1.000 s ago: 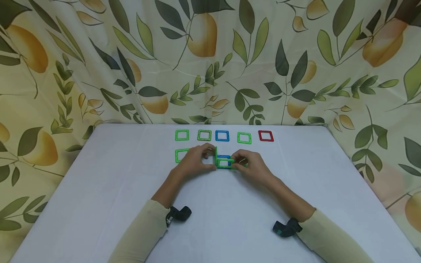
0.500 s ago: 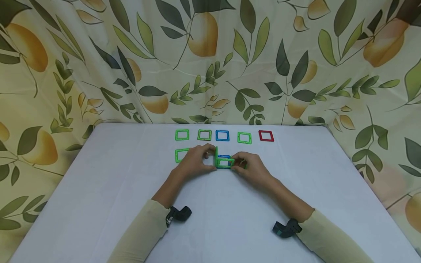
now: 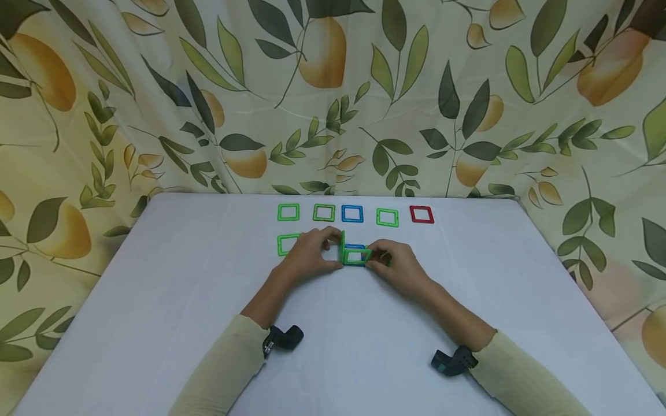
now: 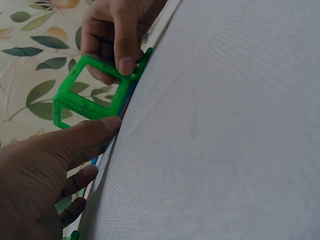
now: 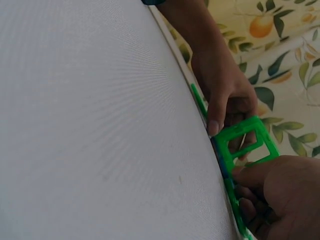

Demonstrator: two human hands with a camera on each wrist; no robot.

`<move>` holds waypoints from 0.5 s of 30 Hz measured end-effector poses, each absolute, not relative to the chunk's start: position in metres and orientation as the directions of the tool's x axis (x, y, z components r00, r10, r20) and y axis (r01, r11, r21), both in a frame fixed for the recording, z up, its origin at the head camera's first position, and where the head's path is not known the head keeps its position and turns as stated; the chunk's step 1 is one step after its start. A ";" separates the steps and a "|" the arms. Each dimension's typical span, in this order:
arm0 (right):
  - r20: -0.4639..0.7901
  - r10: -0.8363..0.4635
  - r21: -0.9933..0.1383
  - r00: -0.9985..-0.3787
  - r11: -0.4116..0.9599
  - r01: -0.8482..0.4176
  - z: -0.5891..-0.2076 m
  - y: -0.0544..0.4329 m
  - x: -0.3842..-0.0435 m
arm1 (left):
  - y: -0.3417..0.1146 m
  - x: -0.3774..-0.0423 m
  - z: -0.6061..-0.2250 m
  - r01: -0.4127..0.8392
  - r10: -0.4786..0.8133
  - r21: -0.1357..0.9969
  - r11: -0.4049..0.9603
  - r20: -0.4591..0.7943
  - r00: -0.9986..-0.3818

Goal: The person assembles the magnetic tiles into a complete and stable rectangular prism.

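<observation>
Magnetic tile frames are joined at the table's middle. A blue tile (image 3: 355,247) lies flat, with one green tile (image 3: 342,245) upright along its left side and another green tile (image 3: 356,250) standing along its front. My left hand (image 3: 311,253) holds the left upright tile between thumb and fingers, its thumb (image 4: 107,123) at the lower front corner. With thumb and curled fingers, my right hand (image 3: 399,261) pinches the front tile's right end. A further green tile (image 5: 238,210) lies low beneath the right fingers, mostly hidden in the head view.
Behind the hands runs a row of flat tiles, from a green tile (image 3: 280,212) through a blue tile (image 3: 352,221) to a red tile (image 3: 422,222). Another flat green tile (image 3: 281,245) is partly covered by the left hand. A patterned cloth (image 3: 333,115) hangs behind the white table (image 3: 333,346).
The right hand has dipped slightly at the knuckles since one second ago, keeping its pinch. The left hand and the joined tiles look nearly still.
</observation>
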State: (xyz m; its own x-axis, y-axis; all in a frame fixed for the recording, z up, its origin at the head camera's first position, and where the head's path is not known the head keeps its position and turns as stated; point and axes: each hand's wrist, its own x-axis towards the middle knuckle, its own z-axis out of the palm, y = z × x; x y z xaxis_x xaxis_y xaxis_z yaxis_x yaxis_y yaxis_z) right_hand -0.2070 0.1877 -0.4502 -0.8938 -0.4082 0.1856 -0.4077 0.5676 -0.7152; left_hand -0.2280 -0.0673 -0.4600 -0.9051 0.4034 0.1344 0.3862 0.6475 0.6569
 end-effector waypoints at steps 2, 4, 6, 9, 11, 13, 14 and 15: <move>0.187 -0.409 -0.716 -0.893 0.567 -0.409 -0.451 0.188 -0.207 | -0.067 -0.227 -0.460 0.386 0.401 0.655 0.650 0.137 -0.906; 0.188 -0.410 -0.716 -0.892 0.565 -0.410 -0.451 0.187 -0.207 | -0.067 -0.227 -0.460 0.387 0.399 0.656 0.648 0.139 -0.906; 0.190 -0.411 -0.717 -0.892 0.562 -0.412 -0.451 0.188 -0.207 | -0.067 -0.227 -0.460 0.389 0.400 0.657 0.646 0.142 -0.905; 0.192 -0.412 -0.715 -0.891 0.563 -0.415 -0.451 0.188 -0.207 | -0.067 -0.227 -0.460 0.392 0.403 0.659 0.642 0.145 -0.904; 0.193 -0.412 -0.714 -0.891 0.564 -0.415 -0.451 0.188 -0.207 | -0.068 -0.228 -0.460 0.395 0.406 0.659 0.640 0.146 -0.902; 0.188 -0.412 -0.711 -0.892 0.569 -0.413 -0.450 0.188 -0.206 | -0.068 -0.228 -0.460 0.395 0.407 0.659 0.639 0.145 -0.902; 0.182 -0.412 -0.711 -0.893 0.572 -0.409 -0.450 0.188 -0.206 | -0.068 -0.228 -0.460 0.396 0.408 0.660 0.638 0.146 -0.901; 0.175 -0.414 -0.711 -0.893 0.574 -0.406 -0.449 0.189 -0.206 | -0.068 -0.229 -0.460 0.397 0.409 0.661 0.637 0.146 -0.901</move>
State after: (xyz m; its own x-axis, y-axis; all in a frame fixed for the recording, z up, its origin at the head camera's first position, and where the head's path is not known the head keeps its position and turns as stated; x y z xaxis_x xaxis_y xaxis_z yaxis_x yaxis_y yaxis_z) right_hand -0.2063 0.1886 -0.4489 -0.8931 -0.4145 0.1751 -0.4059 0.5743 -0.7109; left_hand -0.2285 -0.0676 -0.4598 -0.9008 0.4089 0.1464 0.3965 0.6367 0.6614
